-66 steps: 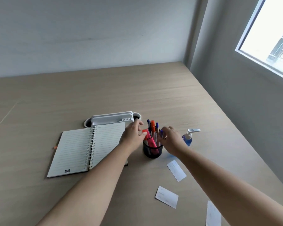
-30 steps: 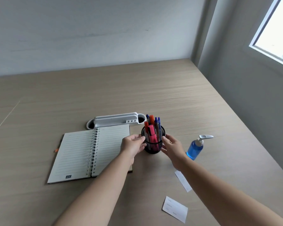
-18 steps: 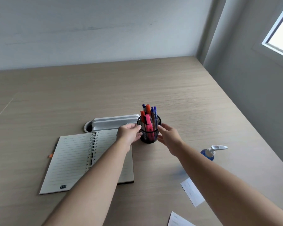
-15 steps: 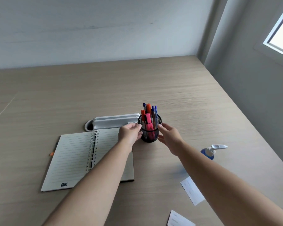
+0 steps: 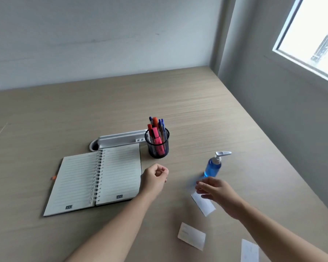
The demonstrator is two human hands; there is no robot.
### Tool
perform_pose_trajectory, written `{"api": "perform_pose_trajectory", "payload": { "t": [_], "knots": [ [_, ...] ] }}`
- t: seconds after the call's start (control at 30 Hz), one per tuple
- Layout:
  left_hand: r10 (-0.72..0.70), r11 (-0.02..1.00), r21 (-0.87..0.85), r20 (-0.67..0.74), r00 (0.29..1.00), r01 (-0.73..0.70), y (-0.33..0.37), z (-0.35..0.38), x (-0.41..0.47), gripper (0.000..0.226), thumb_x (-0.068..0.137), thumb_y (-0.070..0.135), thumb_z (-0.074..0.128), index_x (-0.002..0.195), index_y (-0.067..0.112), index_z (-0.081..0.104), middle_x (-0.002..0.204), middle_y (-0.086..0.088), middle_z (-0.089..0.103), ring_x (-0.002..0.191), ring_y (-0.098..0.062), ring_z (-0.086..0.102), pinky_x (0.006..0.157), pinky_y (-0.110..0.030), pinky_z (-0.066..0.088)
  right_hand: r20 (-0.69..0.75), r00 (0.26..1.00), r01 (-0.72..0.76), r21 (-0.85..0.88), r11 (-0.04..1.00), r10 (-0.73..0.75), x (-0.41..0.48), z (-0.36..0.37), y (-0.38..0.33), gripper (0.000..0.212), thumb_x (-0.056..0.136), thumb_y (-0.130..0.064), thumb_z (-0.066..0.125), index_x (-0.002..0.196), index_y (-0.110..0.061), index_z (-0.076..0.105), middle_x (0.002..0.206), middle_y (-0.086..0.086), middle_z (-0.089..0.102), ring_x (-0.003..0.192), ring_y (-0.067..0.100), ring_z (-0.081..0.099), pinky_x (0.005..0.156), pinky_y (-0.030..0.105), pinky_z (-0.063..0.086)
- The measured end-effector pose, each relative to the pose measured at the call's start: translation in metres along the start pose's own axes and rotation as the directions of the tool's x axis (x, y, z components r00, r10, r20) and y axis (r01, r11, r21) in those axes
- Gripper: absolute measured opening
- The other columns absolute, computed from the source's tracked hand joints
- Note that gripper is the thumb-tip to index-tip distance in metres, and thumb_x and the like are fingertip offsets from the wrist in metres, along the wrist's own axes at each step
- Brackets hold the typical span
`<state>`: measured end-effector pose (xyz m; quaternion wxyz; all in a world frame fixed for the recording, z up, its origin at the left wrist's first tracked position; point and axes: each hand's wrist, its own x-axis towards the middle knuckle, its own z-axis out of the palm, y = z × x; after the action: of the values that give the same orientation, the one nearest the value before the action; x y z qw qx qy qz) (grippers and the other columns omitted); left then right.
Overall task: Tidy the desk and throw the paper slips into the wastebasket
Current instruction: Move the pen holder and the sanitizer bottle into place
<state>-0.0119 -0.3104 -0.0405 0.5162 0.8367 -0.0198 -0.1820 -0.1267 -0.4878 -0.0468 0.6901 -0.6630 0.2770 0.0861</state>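
Observation:
Three white paper slips lie on the wooden desk (image 5: 197, 114): one (image 5: 204, 206) partly under my right hand, one (image 5: 191, 235) nearer me, one (image 5: 249, 251) at the bottom edge. My right hand (image 5: 217, 191) hovers over the first slip, fingers apart and blurred, holding nothing that I can see. My left hand (image 5: 154, 178) is loosely curled and empty, beside the open spiral notebook (image 5: 95, 178). The black mesh pen cup (image 5: 157, 146) full of pens stands free behind both hands. No wastebasket is in view.
A blue pump bottle (image 5: 213, 167) stands just behind my right hand. A white cable tray (image 5: 119, 139) sits in the desk behind the notebook. An orange pen tip (image 5: 53, 177) pokes out left of the notebook. The wall closes off the desk's right side.
Both hands let go of the pen cup and pulled back toward me. The cup now stands beside the cable tray. My right hand moved right, over a paper slip.

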Motion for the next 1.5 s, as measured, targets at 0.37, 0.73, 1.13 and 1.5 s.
{"api": "perform_pose_trajectory", "payload": {
  "t": [0.37,0.73,1.13,1.5],
  "knots": [
    [0.283,0.901,0.216,0.366,0.886,-0.377,0.108,0.064,-0.009,0.037,0.080,0.028,0.072,0.115,0.023,0.062,0.116,0.002,0.060,0.105,-0.013,0.056,0.087,-0.023,0.043,-0.212,0.964,0.089,-0.318,0.944,-0.162,0.015,-0.058,-0.024,0.037,0.076,-0.002,0.072,0.104,-0.019,0.055,0.106,0.006,0.057,0.095,0.021,0.058,0.078,0.030,0.047],
    [0.331,0.890,0.238,0.248,0.910,-0.389,0.125,0.071,0.017,0.011,0.080,0.018,0.072,0.091,0.017,0.074,0.082,0.002,0.069,0.077,-0.010,0.060,0.063,-0.012,0.041,-0.210,0.930,0.213,-0.365,0.906,-0.303,0.049,-0.035,-0.037,0.044,0.073,-0.001,0.073,0.113,-0.010,0.057,0.103,0.004,0.060,0.097,0.021,0.061,0.078,0.029,0.049],
    [0.320,0.888,0.288,0.168,0.932,-0.357,0.140,0.049,0.092,0.012,0.081,0.012,0.072,0.093,0.013,0.074,0.078,0.002,0.064,0.059,0.001,0.051,0.056,-0.014,0.040,-0.149,0.923,0.262,-0.433,0.863,-0.355,0.132,-0.015,-0.087,0.041,0.074,-0.006,0.073,0.111,-0.013,0.058,0.104,0.003,0.062,0.097,0.019,0.061,0.081,0.029,0.048],
    [0.374,0.831,0.405,0.104,0.922,-0.383,0.129,0.046,0.089,0.040,0.080,0.019,0.072,0.116,0.015,0.057,0.113,-0.006,0.060,0.101,-0.021,0.059,0.086,-0.032,0.051,-0.186,0.932,0.198,-0.454,0.869,-0.310,0.126,-0.022,-0.085,0.051,0.076,-0.008,0.073,0.123,-0.012,0.054,0.118,0.011,0.062,0.106,0.023,0.060,0.089,0.031,0.049]
  ]
}}
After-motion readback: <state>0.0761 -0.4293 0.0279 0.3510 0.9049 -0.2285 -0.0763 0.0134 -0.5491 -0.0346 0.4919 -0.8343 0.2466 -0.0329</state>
